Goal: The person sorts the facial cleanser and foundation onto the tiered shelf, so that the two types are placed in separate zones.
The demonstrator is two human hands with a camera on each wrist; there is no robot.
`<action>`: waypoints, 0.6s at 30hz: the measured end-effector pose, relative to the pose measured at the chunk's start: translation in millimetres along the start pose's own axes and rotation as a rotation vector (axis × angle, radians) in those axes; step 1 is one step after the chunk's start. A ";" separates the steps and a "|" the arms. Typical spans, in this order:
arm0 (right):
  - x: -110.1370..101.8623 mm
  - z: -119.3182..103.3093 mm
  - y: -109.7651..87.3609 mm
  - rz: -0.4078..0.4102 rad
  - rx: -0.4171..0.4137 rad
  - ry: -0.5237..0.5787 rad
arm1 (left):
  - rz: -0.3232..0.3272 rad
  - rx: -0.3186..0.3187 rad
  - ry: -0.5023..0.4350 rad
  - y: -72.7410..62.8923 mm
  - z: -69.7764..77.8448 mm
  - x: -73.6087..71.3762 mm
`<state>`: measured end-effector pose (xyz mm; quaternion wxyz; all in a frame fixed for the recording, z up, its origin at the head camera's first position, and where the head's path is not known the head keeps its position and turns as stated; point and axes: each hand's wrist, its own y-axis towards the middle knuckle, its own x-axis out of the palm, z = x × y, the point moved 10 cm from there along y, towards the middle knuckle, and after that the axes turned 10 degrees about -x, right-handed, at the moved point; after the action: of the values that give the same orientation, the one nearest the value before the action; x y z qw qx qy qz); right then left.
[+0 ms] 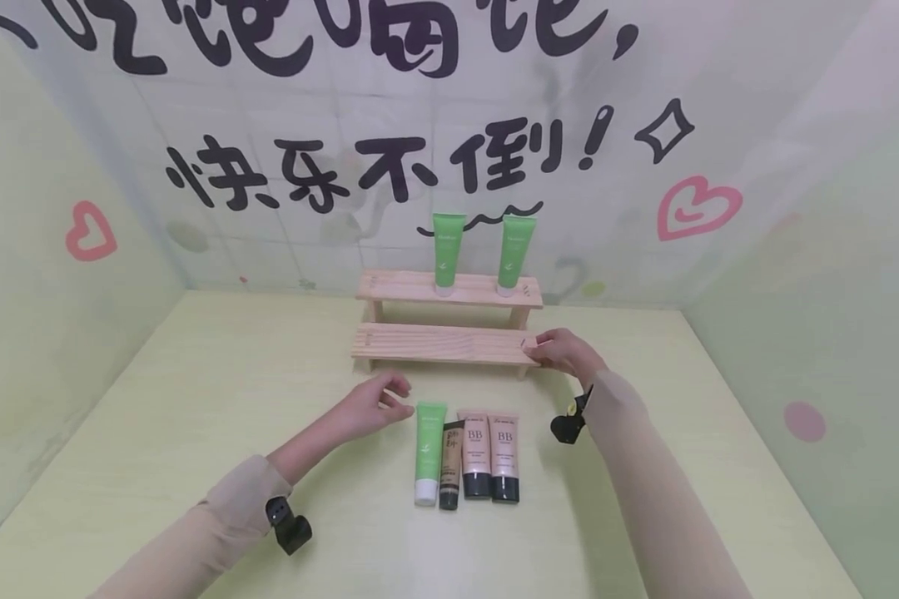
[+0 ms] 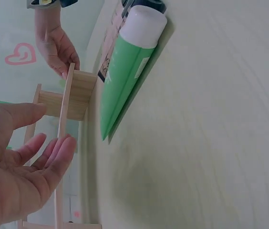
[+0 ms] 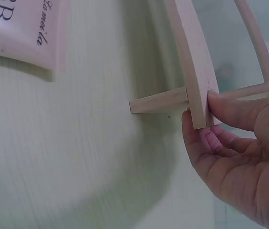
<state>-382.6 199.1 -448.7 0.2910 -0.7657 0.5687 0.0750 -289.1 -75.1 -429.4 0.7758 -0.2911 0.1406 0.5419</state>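
Note:
At the right end of the lower step of a two-step wooden rack, my right hand pinches the board, thumb on top and fingers beneath, as the right wrist view shows. My left hand hovers with loosely bent fingers and nothing in them, just left of a green tube with a white cap. Beside that tube lie a slim brown-gold tube and two pink BB tubes with black caps. Two more green tubes stand cap-down on the upper step.
Behind the rack rises a wall with large black lettering and pink hearts. Side walls close in the pale table left and right. A small black camera sits on each wrist.

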 end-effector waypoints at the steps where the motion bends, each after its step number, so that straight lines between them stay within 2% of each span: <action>1: -0.3 -0.4 -0.2 0.005 0.012 0.003 | -0.008 -0.025 0.003 0.5 -3.7 4.4; 6: -1.1 -0.2 0.3 0.022 0.049 0.037 | -0.044 -0.171 0.012 1.3 -23.6 25.5; 8: -0.7 0.5 0.3 0.027 0.059 0.050 | -0.054 -0.210 0.027 0.0 -29.1 32.5; 13: 0.6 2.8 0.0 0.031 0.082 0.067 | -0.054 -0.245 0.047 -3.6 -32.7 45.3; 18: -0.4 2.6 0.7 0.015 0.079 0.067 | -0.061 -0.250 0.039 -4.6 -31.3 56.7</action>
<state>-382.8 200.7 -450.9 0.3013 -0.7515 0.5861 0.0290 -260.6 -52.1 -483.0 0.7467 -0.4002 0.0782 0.5255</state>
